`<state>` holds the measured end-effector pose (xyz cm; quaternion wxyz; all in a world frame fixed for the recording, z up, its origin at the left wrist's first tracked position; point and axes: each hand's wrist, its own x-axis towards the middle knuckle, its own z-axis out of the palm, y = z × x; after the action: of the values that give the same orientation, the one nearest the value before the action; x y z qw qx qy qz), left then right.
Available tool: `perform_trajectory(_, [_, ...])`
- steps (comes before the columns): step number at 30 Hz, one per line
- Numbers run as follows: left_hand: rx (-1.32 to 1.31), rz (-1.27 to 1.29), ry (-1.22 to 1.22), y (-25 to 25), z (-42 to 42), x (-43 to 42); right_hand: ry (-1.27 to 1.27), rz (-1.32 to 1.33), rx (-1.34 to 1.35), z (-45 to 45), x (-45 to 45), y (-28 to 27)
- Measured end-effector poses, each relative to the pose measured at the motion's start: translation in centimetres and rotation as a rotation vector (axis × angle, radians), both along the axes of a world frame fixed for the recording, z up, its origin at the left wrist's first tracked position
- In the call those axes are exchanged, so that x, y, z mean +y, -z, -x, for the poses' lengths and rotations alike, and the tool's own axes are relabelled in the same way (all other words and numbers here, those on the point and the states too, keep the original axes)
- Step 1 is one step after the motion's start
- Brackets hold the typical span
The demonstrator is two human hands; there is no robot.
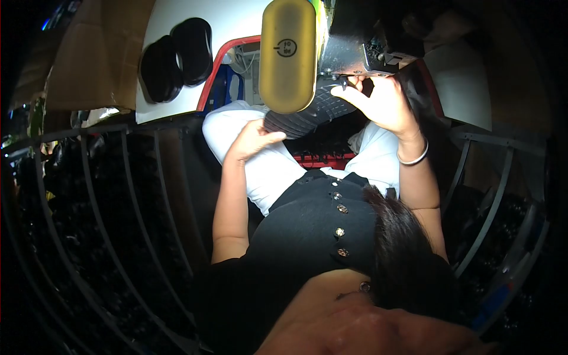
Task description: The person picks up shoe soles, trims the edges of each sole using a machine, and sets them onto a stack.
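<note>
Fingers [273,137] touch 1 black piece [312,118].

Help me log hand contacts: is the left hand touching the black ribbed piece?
Touching. The head view shows the left hand against the left end of the black ribbed piece, with its thumb meeting the lower edge.

We see a smooth counter [177,109], shiny metal on the machine [340,58] and satiny plastic on the yellow casing [288,77]. The held piece [290,125] looks matt and ribbed.
</note>
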<state>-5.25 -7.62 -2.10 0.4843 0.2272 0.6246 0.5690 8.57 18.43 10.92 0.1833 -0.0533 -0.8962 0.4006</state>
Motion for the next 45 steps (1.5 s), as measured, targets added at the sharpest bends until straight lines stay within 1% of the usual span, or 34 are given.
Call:
perform_trajectory(1, [0.029,0.008,0.06,-0.3,-0.7,0.9,-0.021,-0.052,-0.002,0.2,0.0,0.2])
perform_trajectory(2, [0.046,0.063,0.159,-0.8,-1.1,2.0,-0.039,-0.232,0.094,0.6,-0.1,0.8])
perform_trajectory(4, [0.1,-0.047,0.176,-2.7,-2.7,5.0,-0.058,-0.609,0.277,1.2,-0.1,2.4])
perform_trajectory(5, [0.092,-0.094,0.113,-4.1,-3.5,6.7,-0.019,-0.786,0.152,1.0,-0.4,2.5])
perform_trajectory(6, [0.08,-0.141,0.053,-5.4,-4.2,8.2,-0.015,-0.709,0.211,1.2,-0.7,2.3])
perform_trajectory(7, [0.172,-0.247,-0.091,-6.0,-4.9,9.5,-0.021,-0.415,0.205,1.4,-0.7,2.9])
perform_trajectory(8, [0.276,-0.325,-0.117,-7.1,-4.9,10.2,-0.074,-0.276,0.132,1.1,0.0,2.9])
perform_trajectory(10, [0.684,-0.047,-0.074,-10.4,-3.9,9.5,-0.14,0.006,-0.011,1.0,0.8,1.1])
perform_trajectory(11, [0.929,0.047,-0.056,-10.4,-3.0,8.0,-0.127,0.178,-0.246,0.5,2.4,0.8])
perform_trajectory(12, [0.766,0.107,0.079,-11.6,-1.2,6.0,-0.012,0.166,-0.274,0.4,4.4,0.3])
perform_trajectory(13, [0.606,0.078,-0.001,-12.9,-0.2,3.3,0.102,0.16,-0.303,0.2,6.4,-0.2])
perform_trajectory(14, [0.48,-0.043,-0.139,-14.7,0.5,0.9,0.222,-0.034,-0.163,0.5,10.0,1.1])
perform_trajectory(15, [0.533,0.032,-0.314,-15.2,1.6,-2.5,0.353,-0.332,-0.004,0.3,14.1,2.9])
perform_trajectory(16, [0.613,-0.024,-0.369,-16.4,2.7,-5.6,0.471,-0.552,0.067,0.4,18.1,4.6])
perform_trajectory(18, [0.83,-0.13,-0.652,-17.1,4.3,-10.0,0.595,-0.741,0.046,1.0,23.9,7.6])
perform_trajectory(20, [1.093,-0.04,-0.833,-18.8,4.6,-10.4,0.61,-0.844,-0.055,1.5,27.0,9.7])
perform_trajectory(22, [1.21,0.196,-0.956,-18.0,6.9,-9.4,0.592,-0.921,-0.093,1.4,27.8,10.9])
perform_trajectory(24, [1.379,0.309,-0.934,-14.1,10.8,-8.7,0.575,-0.977,-0.09,0.8,28.2,11.9])
perform_trajectory(25, [1.328,0.406,-0.922,-12.9,11.7,-7.9,0.564,-1.005,-0.076,0.6,28.3,12.1])
perform_trajectory(26, [1.19,0.359,-0.866,-12.1,12.4,-7.4,0.549,-1.029,-0.065,0.5,28.7,12.3])
perform_trajectory(27, [1.155,0.268,-0.771,-8.7,15.0,-8.6,0.537,-1.048,-0.053,0.1,28.5,12.3])
perform_trajectory(28, [1.384,0.293,-0.662,-5.9,16.6,-9.5,0.528,-1.069,-0.046,-0.1,28.5,12.3])
perform_trajectory(29, [1.423,0.242,-0.682,-4.8,17.3,-9.5,0.527,-1.094,-0.033,-0.5,28.4,12.0])
perform_trajectory(30, [1.431,0.275,-0.69,-4.9,17.1,-9.1,0.527,-1.113,-0.019,-0.9,28.2,11.9])
perform_trajectory(32, [1.64,0.442,-0.71,-6.0,15.1,-8.0,0.517,-1.159,0.01,-2.0,28.1,11.6])
perform_trajectory(34, [1.659,0.305,-0.802,-6.7,12.8,-6.4,0.514,-1.199,0.064,-3.2,27.6,10.8])
perform_trajectory(35, [1.615,0.165,-0.838,-7.0,11.1,-5.3,0.51,-1.214,0.099,-3.6,27.3,10.3])
perform_trajectory(36, [1.58,0.044,-0.799,-6.9,9.5,-4.4,0.52,-1.204,0.152,-4.2,26.7,9.3])
perform_trajectory(37, [1.436,-0.108,-0.806,-7.2,6.8,-2.8,0.536,-1.145,0.202,-4.8,25.7,8.3])
perform_trajectory(38, [1.306,-0.115,-0.731,-6.7,4.6,-1.7,0.552,-1.03,0.242,-5.5,24.4,7.4])
perform_trajectory(39, [1.098,-0.241,-0.692,-6.4,2.0,-0.2,0.566,-0.806,0.249,-6.3,22.1,6.3])
perform_trajectory(40, [0.957,-0.151,-0.561,-6.3,-0.3,0.7,0.585,-0.584,0.275,-7.1,19.7,5.1])
perform_trajectory(42, [1.117,-0.27,-0.329,-6.1,-3.4,3.6,0.374,-0.386,0.123,-7.7,12.4,0.3])
perform_trajectory(45, [1.132,-0.449,-0.182,-7.1,-6.9,7.9,0.053,-0.175,0.045,-6.8,4.0,-2.8])
